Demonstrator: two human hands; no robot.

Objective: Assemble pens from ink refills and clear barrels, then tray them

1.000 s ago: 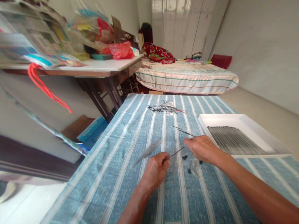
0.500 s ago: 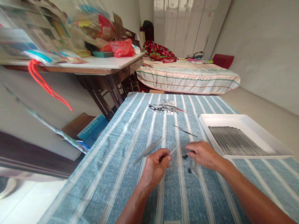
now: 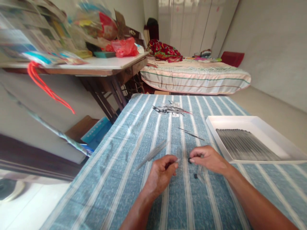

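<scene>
My left hand [image 3: 164,168] is closed in a pinch around a thin, clear tube-like piece [image 3: 178,160], and only its pale tip shows past the fingers. Across a small gap, my right hand [image 3: 208,158] pinches a small black piece [image 3: 190,160] close to the cloth. Just below it lies another black piece [image 3: 195,176] beside a blurred clear part. Several thin translucent strips [image 3: 153,153] rest beyond my left hand. Two thin dark rods [image 3: 191,134] lie further forward, between the hands and a loose pile of slim black and grey pieces [image 3: 168,110].
A white tray [image 3: 266,123] on the right holds a row of many dark grey rods [image 3: 244,143]. The blue striped cloth [image 3: 115,191] covers the table. A side table [image 3: 124,60] with bags stands at left; a bed [image 3: 196,75] lies beyond.
My right hand has lowered slightly and its fingers have closed on the small black piece. Less of the clear piece shows from my left hand, which has shifted slightly right.
</scene>
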